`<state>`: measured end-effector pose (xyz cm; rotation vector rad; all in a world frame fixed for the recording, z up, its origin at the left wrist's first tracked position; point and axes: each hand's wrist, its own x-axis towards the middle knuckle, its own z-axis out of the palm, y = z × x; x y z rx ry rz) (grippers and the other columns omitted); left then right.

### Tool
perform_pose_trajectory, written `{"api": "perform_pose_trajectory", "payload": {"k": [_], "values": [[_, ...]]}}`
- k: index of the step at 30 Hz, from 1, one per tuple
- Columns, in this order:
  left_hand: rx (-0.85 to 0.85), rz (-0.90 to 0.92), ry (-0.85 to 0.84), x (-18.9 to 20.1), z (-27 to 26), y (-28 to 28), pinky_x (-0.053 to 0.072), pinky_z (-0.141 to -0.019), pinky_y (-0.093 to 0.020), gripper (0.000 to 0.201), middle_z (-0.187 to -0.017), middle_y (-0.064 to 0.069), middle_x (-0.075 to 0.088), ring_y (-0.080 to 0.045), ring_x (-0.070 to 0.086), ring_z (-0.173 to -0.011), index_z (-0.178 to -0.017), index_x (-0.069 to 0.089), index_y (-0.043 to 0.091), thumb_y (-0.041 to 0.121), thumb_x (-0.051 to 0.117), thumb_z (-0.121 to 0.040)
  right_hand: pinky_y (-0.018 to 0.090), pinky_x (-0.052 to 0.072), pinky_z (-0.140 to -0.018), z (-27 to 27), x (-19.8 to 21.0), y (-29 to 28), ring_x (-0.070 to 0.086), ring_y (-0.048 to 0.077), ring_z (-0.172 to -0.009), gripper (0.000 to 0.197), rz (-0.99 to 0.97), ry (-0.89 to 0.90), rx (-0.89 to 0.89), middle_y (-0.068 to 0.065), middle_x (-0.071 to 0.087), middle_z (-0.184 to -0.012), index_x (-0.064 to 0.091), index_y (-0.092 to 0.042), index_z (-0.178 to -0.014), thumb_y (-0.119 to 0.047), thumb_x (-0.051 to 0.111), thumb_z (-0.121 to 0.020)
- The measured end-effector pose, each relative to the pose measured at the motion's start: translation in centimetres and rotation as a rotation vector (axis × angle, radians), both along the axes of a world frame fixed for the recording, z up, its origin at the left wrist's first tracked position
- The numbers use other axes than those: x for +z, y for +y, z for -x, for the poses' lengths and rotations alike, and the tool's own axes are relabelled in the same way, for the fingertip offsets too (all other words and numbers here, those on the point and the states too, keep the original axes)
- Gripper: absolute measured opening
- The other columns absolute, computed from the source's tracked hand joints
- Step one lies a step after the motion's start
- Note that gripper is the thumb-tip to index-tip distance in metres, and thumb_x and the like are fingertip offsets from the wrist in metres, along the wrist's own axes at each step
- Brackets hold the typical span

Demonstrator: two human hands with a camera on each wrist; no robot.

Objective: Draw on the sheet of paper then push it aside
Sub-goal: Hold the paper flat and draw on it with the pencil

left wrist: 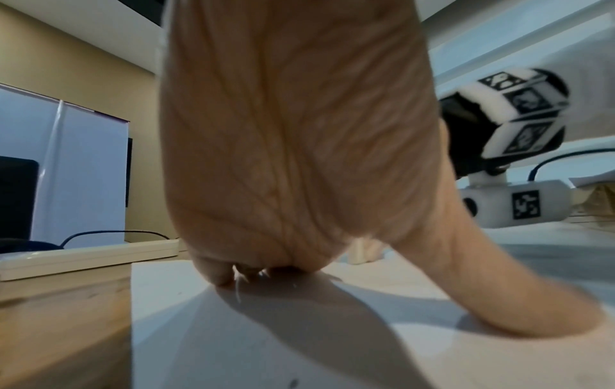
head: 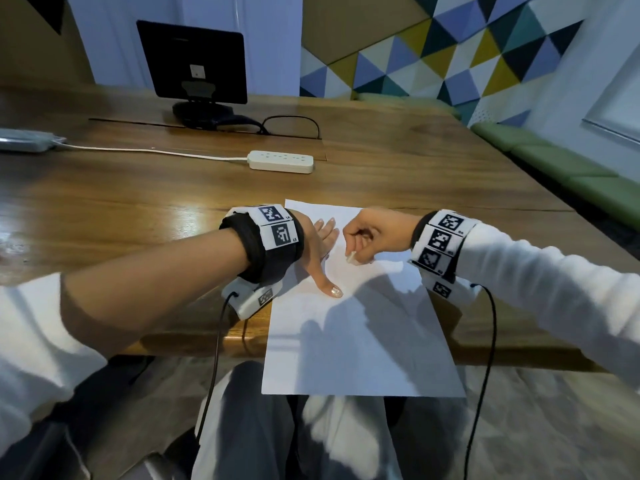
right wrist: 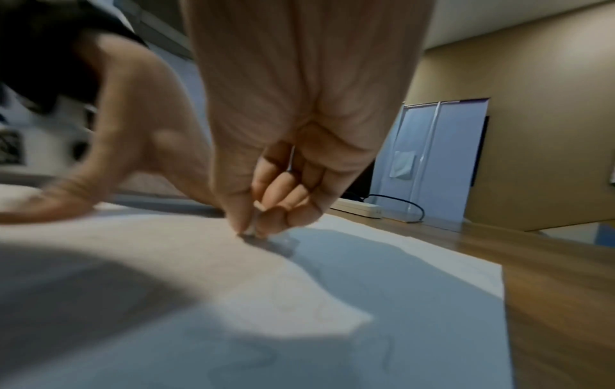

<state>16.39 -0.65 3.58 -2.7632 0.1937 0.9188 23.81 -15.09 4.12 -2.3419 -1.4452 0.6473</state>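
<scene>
The right hand (head: 375, 233) was curled around a thin pale pen (head: 350, 257), pinching it between thumb and fingers with the tip down on the sheet of paper (head: 360, 341); the right-wrist view showed that tip meeting the page and faint looping lines nearer the camera. The left hand (head: 320, 247) lay spread flat on the sheet's left edge, fingers straight and thumb (head: 330, 289) splayed toward the person, pressing the page to the counter (head: 138, 202). The sheet sat at the counter's near edge, its lower part hanging past the wood over the person's lap.

By my reading the drawing step was in hand and the push aside not yet begun. The next move would call for lifting the pen clear, then sliding the sheet sideways with flat fingers (the overhang suggests the page could tip or buckle if pressed near its free end).

Farther back stood a white power strip (head: 281, 161) with its cord, and behind it a dark screen (head: 192, 60) on a stand. The wrist bands (head: 277, 230) carried black-and-white square marker codes; small characters beside them were too small to read, and no brand name was legible.
</scene>
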Motion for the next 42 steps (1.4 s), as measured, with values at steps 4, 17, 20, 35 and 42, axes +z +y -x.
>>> {"api": "perform_pose_trajectory", "payload": {"k": [4,17,20,35,42], "values": [[0.006,-0.025,0.001,0.0,-0.1,-0.2,-0.006,-0.117,-0.045,0.125,-0.152,-0.011,-0.033,-0.025,-0.023,-0.143,-0.145,-0.026,0.004,0.074,0.051,-0.076,0.007,0.039,-0.054,0.2,-0.4,0.0,0.054,-0.002,-0.051,0.027,-0.018,-0.064,-0.03,-0.008,0.06,-0.058,0.058,-0.022,-0.066,-0.001,0.071,-0.076],[-0.001,-0.025,0.006,0.3,0.1,0.0,-0.004,-0.119,-0.043,0.124,-0.154,-0.008,-0.03,-0.025,-0.018,-0.145,-0.146,-0.024,0.006,0.076,0.05,-0.074,0.015,0.046,-0.058,0.2,-0.2,-0.8,0.059,0.012,-0.054,0.02,0.065,0.087,0.021,0.002,0.064,-0.06,0.062,-0.016,-0.069,0.0,0.073,-0.075],[-0.01,-0.045,-0.001,0.4,0.0,-0.3,-0.003,-0.119,-0.043,0.124,-0.154,-0.009,-0.029,-0.026,-0.017,-0.145,-0.146,-0.024,0.006,0.076,0.05,-0.075,0.009,0.04,-0.054,-0.8,-0.1,-0.1,0.054,-0.002,-0.049,0.026,-0.001,-0.032,-0.046,-0.005,0.06,-0.058,0.059,-0.021,-0.066,-0.001,0.072,-0.075],[-0.022,-0.023,-0.006,0.5,0.2,-0.4,0.001,-0.119,-0.046,0.123,-0.154,-0.009,-0.028,-0.028,-0.016,-0.145,-0.146,-0.022,0.004,0.073,0.052,-0.076,0.021,0.051,-0.061,-0.6,-0.3,-1.3,0.062,0.021,-0.059,0.015,0.074,0.085,0.032,0.009,0.066,-0.065,0.063,-0.012,-0.073,-0.001,0.072,-0.077],[-0.023,-0.019,0.016,0.4,-0.2,-0.6,0.001,-0.119,-0.049,0.124,-0.154,-0.008,-0.03,-0.03,-0.017,-0.144,-0.146,-0.024,0.006,0.071,0.055,-0.075,0.026,0.053,-0.063,-1.7,-0.3,-0.9,0.064,0.018,-0.058,0.018,-0.027,-0.003,-0.046,0.003,0.065,-0.061,0.061,-0.013,-0.07,-0.001,0.071,-0.077]]}}
